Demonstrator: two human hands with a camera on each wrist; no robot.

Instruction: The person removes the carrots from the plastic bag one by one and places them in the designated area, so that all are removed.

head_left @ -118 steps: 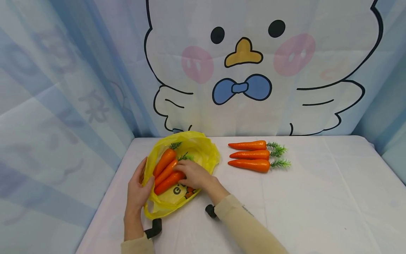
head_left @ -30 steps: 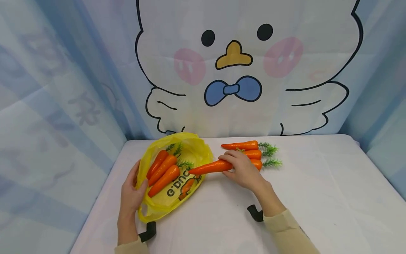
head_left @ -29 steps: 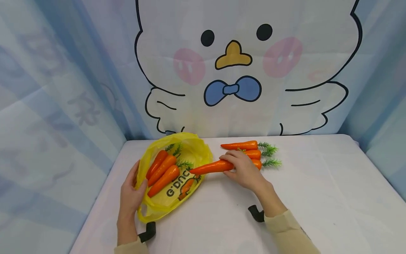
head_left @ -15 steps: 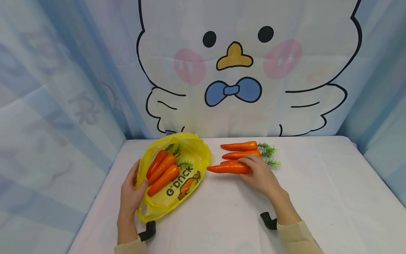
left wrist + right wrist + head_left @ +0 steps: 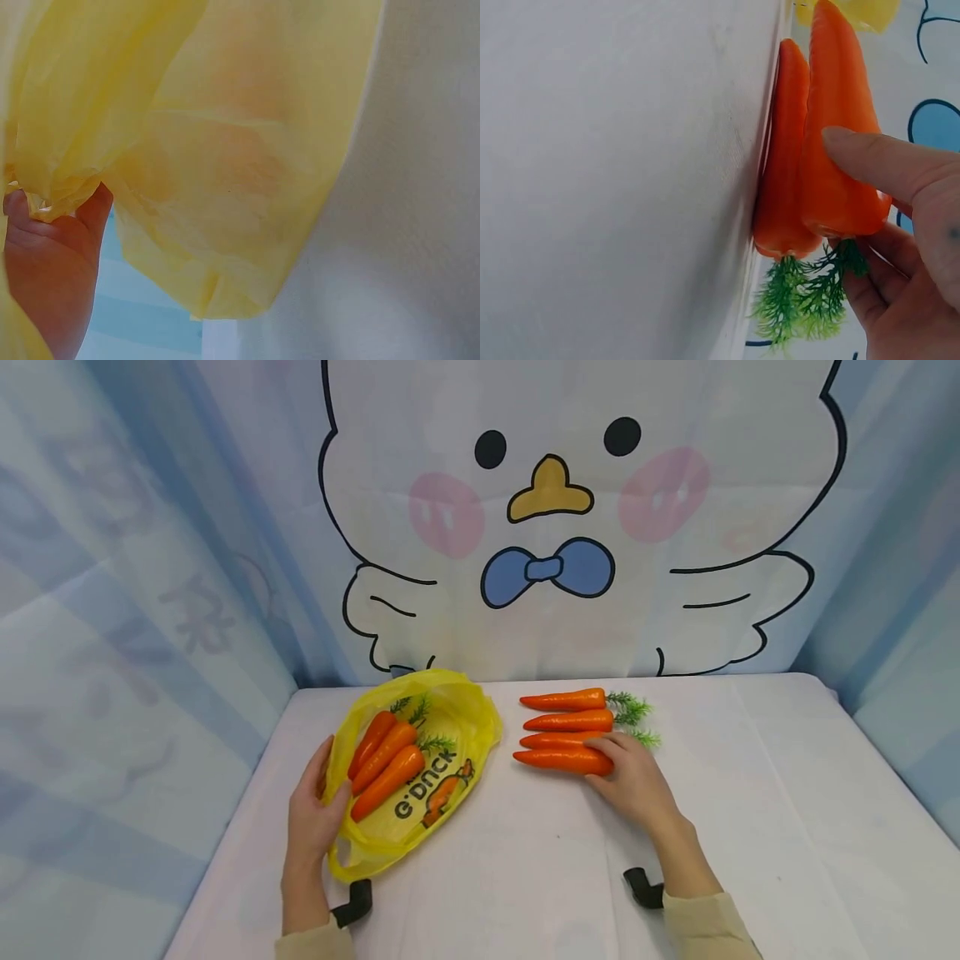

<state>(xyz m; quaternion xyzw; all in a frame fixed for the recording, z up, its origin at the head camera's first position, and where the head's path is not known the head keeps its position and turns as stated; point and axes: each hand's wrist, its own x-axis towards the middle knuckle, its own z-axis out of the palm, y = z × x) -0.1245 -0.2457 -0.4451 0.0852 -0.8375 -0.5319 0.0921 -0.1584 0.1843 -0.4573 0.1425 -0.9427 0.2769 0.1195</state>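
My right hand (image 5: 637,785) pinches an orange carrot (image 5: 558,761) by its thick end, its tip pointing left. In the right wrist view the thumb (image 5: 870,154) presses on that carrot's side and fingers curl behind it. Right behind lies another carrot (image 5: 782,150), partly covered. Two more carrots, a middle one (image 5: 572,721) and a far one (image 5: 564,700), lie parallel on the table. On the left, my left hand (image 5: 313,818) grips the edge of a yellow plastic bag (image 5: 472,706), thumb over the rim. Three carrots (image 5: 386,783) with green tops lie in its open mouth.
A white cloth (image 5: 525,877) covers the table. Behind it hangs a curtain (image 5: 555,635) with a cartoon figure; another light-blue curtain (image 5: 150,693) hangs at the left. Black wrist mounts, left (image 5: 354,903) and right (image 5: 643,888), sit at both wrists.
Earlier my right hand reached into the bag; it then carried a carrot out to the right and lowered it beside the row of three. The left hand stays on the bag's edge.
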